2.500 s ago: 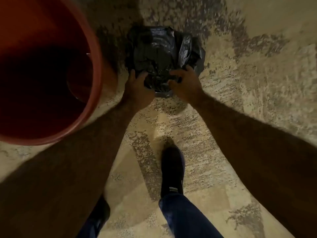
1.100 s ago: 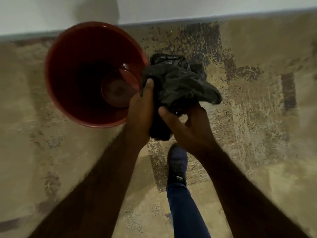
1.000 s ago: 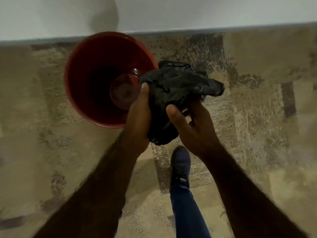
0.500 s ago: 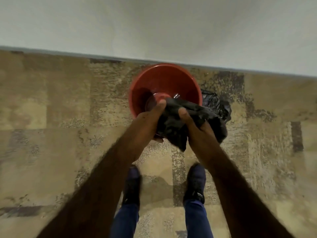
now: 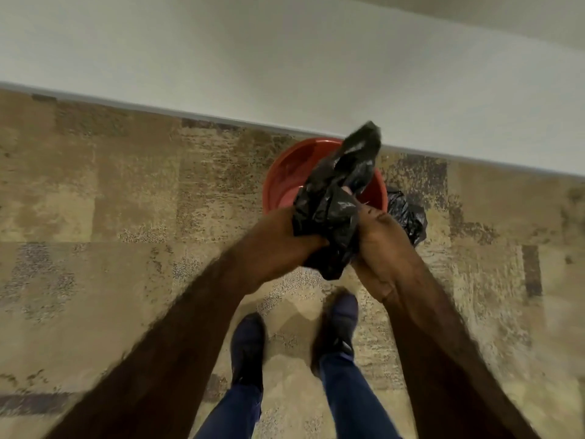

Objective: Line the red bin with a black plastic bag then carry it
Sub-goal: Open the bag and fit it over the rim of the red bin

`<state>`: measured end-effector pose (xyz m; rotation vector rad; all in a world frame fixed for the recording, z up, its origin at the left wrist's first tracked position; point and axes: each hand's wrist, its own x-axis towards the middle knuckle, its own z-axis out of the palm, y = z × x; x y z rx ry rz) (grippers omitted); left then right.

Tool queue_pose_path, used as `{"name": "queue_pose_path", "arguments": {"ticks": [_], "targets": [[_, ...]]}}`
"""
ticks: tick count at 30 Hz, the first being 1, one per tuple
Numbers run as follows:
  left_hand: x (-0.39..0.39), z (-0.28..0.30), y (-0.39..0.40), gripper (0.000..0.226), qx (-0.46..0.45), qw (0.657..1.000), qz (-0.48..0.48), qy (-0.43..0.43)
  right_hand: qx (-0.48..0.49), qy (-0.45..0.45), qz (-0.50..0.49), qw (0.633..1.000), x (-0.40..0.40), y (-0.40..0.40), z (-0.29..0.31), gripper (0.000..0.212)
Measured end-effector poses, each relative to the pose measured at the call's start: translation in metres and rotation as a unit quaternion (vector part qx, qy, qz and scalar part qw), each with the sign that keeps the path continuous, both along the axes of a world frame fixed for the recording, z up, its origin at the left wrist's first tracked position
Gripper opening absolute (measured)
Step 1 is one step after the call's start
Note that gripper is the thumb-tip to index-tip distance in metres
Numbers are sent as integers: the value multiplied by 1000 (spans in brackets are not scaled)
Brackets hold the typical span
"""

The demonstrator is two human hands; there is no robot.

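Observation:
The red bin (image 5: 285, 182) stands upright on the carpet against the wall, its mouth facing up. In front of it I hold a crumpled black plastic bag (image 5: 335, 204) with both hands, above the bin's near rim. My left hand (image 5: 285, 229) grips the bag's left side and my right hand (image 5: 376, 236) grips its right side. One end of the bag sticks up over the bin. The bag hides much of the bin's inside.
More black plastic (image 5: 408, 217) lies on the carpet just right of the bin. A white wall (image 5: 285, 64) runs right behind the bin. My two feet in dark shoes (image 5: 250, 346) stand on the patterned carpet (image 5: 110, 217) below my hands.
I have stood up from the floor with the bag in both hands. The bin now looks smaller and farther off, and one end of the bag has flipped upward.

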<state>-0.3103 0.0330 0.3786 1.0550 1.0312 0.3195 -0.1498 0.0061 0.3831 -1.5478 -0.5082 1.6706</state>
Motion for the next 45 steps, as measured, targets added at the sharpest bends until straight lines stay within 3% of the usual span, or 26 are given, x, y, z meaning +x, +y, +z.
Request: {"name": "queue_pose_path", "arguments": {"ticks": [3,6,10,13,17,22,26,28,30,34,38,40,41,43,45], "targets": [[-1,-6,0,25,-35,991,130,-19,-18,-6,-58,998,0,3,-3,66],[-8,-11,4,37,-57,976,212,-7,-28,-18,-83,996,10,7,-10,46],[-3,-18,11,25,-118,956,268,-30,-29,-53,-137,989,37,11,-15,46],[0,-21,18,23,-133,938,319,-31,-34,-59,-199,978,57,11,-20,23],[0,-25,27,16,-123,913,388,13,-28,-74,-260,962,94,13,-27,30],[0,-25,39,19,-129,877,463,9,-38,-101,-325,939,143,18,-27,17],[17,-17,47,27,-155,863,480,-22,-4,-124,-257,958,175,14,-25,29],[28,-12,52,42,-165,867,468,-47,-2,-192,-166,967,183,13,-27,22],[40,-7,59,50,-176,881,433,-77,-20,-294,-73,953,188,11,-27,4],[56,1,74,62,-181,922,334,-82,-20,-517,79,852,192,7,-35,27],[61,6,87,74,-172,960,218,-20,-29,-580,104,808,196,5,-40,9],[59,9,93,83,-113,980,146,73,-27,-601,99,793,201,4,-43,9],[56,9,95,79,-60,982,103,144,-31,-602,86,793,205,3,-45,14],[47,5,97,54,28,964,0,265,-43,-551,27,833,212,2,-47,20],[40,0,100,32,33,943,-83,320,-56,-482,-33,874,216,0,-48,22]]}}
